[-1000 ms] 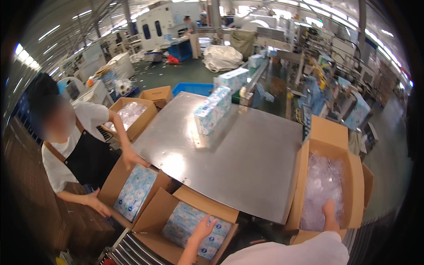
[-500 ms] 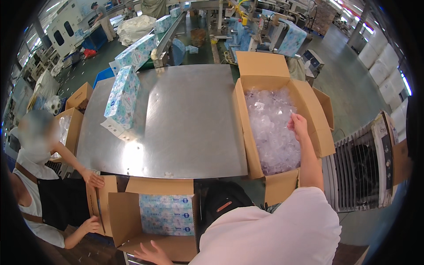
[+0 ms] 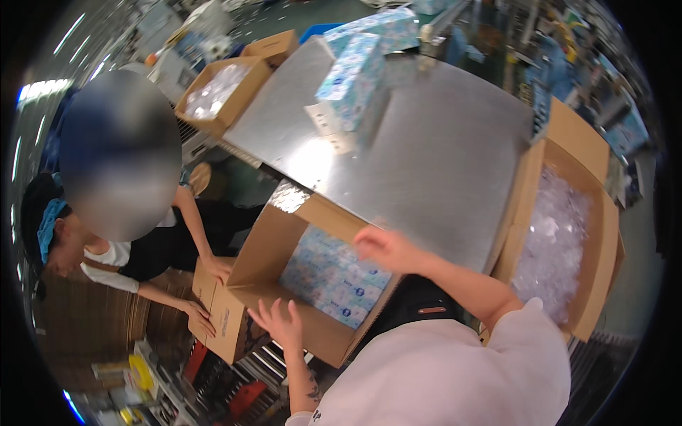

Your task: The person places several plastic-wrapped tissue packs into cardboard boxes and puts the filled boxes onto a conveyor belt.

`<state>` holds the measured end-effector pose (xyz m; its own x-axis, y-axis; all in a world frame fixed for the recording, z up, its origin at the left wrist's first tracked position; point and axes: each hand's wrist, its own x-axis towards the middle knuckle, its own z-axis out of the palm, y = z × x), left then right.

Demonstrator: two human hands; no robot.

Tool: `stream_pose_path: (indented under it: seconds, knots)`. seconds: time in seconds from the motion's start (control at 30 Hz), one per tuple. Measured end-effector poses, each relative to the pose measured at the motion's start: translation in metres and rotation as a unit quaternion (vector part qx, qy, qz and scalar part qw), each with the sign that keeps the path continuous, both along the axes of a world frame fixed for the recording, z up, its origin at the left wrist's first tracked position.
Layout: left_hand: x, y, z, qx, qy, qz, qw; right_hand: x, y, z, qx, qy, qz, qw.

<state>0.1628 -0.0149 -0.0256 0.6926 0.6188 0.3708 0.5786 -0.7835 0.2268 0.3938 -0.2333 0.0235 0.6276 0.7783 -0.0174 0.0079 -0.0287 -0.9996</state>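
Note:
An open cardboard box (image 3: pixel 249 248) in front of me holds blue floral tissue packs (image 3: pixel 334 273), packed side by side. Over its far right edge is my right hand (image 3: pixel 389 250), blurred, with the fingers curled together; whatever is in them cannot be made out. My left hand (image 3: pixel 279 324) is at the near left side of this box, fingers spread and nothing in them. To the right, another open cardboard box (image 3: pixel 511 241) is full of clear plastic pieces (image 3: pixel 554 245).
A metal table (image 3: pixel 455 142) carries long blue floral packs (image 3: pixel 352 82). At left a co-worker's hands (image 3: pixel 206 316) rest on a closed cardboard box (image 3: pixel 220 319). Beyond them stands a smaller box (image 3: pixel 231 106) of clear pieces. A conveyor and machinery lie at the back.
My view has turned left. My right hand has left the box of clear pieces and come over the box of tissue packs. My left hand stays near that box, fingers spread.

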Motion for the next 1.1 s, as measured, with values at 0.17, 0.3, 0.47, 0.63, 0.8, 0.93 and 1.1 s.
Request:
stream_pose_path:
  seconds: [0.17,0.3,0.47,0.63,0.8,0.93,1.1]
  knots:
    - [-0.001,-0.005,0.014,-0.101,-0.11,0.092,0.985,-0.012,0.041,-0.039,-0.167,-0.392,0.325,0.844]
    - [-0.012,-0.002,0.005,-0.276,-0.209,0.17,0.923,0.041,0.039,-0.057,-0.101,-0.18,0.341,0.917]
    - [-0.015,0.006,0.001,-0.421,-0.201,0.195,0.863,0.153,0.034,-0.038,-0.145,-0.319,0.131,0.928]
    - [-0.044,0.015,-0.037,-0.309,-0.175,0.197,0.914,0.299,0.068,-0.02,-0.213,-0.517,-0.048,0.828]
    - [-0.061,0.021,-0.063,-0.257,-0.126,0.232,0.93,0.418,0.118,-0.014,-0.358,-0.709,-0.063,0.604]
    - [-0.04,0.012,-0.026,-0.282,-0.058,0.295,0.911,0.443,0.178,-0.038,-0.365,-0.689,0.192,0.596]
    - [-0.036,0.002,-0.016,-0.282,-0.052,0.347,0.893,0.44,0.211,0.01,-0.418,-0.519,0.138,0.733]
